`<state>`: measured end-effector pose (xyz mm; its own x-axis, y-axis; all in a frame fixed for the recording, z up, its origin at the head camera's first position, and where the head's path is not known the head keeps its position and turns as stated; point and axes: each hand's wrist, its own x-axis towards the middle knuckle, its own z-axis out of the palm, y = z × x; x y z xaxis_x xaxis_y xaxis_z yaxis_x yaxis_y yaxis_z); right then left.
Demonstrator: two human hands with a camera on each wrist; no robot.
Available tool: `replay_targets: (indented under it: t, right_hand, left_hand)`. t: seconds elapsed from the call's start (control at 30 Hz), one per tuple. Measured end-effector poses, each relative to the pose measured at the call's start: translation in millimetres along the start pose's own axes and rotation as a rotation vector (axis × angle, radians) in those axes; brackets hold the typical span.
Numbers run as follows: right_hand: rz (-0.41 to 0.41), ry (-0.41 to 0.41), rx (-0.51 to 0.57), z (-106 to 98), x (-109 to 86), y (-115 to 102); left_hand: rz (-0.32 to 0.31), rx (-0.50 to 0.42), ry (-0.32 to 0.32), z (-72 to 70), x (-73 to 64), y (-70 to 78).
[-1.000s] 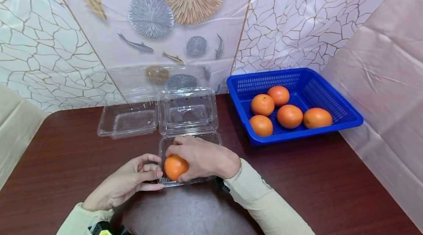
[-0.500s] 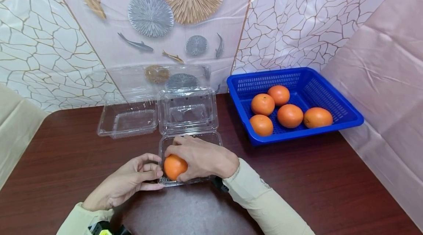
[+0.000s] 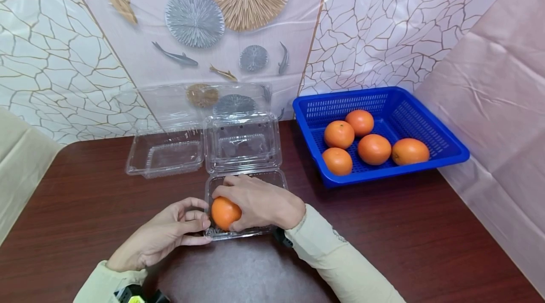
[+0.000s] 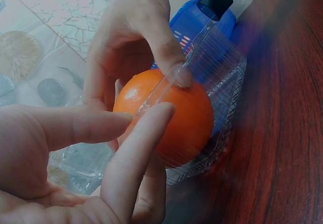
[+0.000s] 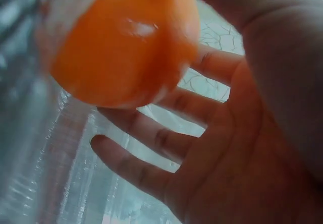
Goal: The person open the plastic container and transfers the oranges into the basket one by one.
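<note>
My right hand (image 3: 259, 203) grips an orange (image 3: 225, 214) inside the near tray of an open clear plastic clamshell container (image 3: 266, 232). In the right wrist view, the thumb and fingers reach around the orange (image 5: 126, 47). At the container's left side, my left hand (image 3: 170, 227) pinches the rim between thumb and finger; the left wrist view shows the fingertips (image 4: 162, 114) on that clear rim, with the orange (image 4: 186, 118) just behind the wall. The container's lid (image 3: 242, 147) stands folded back, away from me.
A second open clear container (image 3: 166, 163) sits behind and to the left, its raised lid near the patterned wall covering. At the back right, a blue plastic basket (image 3: 426, 128) holds several oranges (image 3: 373, 149). All stand on a dark red-brown wooden table (image 3: 85, 208).
My right hand and the orange have shifted very slightly left and away from me. The left hand keeps its place at the container's rim.
</note>
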<state>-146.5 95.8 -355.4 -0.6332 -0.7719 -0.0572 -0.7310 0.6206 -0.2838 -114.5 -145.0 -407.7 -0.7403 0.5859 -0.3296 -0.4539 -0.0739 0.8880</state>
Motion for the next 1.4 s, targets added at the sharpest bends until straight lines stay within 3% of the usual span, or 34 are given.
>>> replay_targets:
  t: [0.6,1.03,1.4]
  right_hand:
    - [-0.017,0.018,-0.085,4,3.0,0]
    - [-0.003,0.057,-0.075,-12,-6.3,-1]
    - [0.060,0.078,-0.105,-27,-16.2,4]
  left_hand:
    - [0.001,0.011,0.001,2.1,0.5,0.6]
    - [-0.002,0.020,0.018,0.6,0.6,-0.6]
    - [0.008,0.026,0.023,2.7,0.4,0.0]
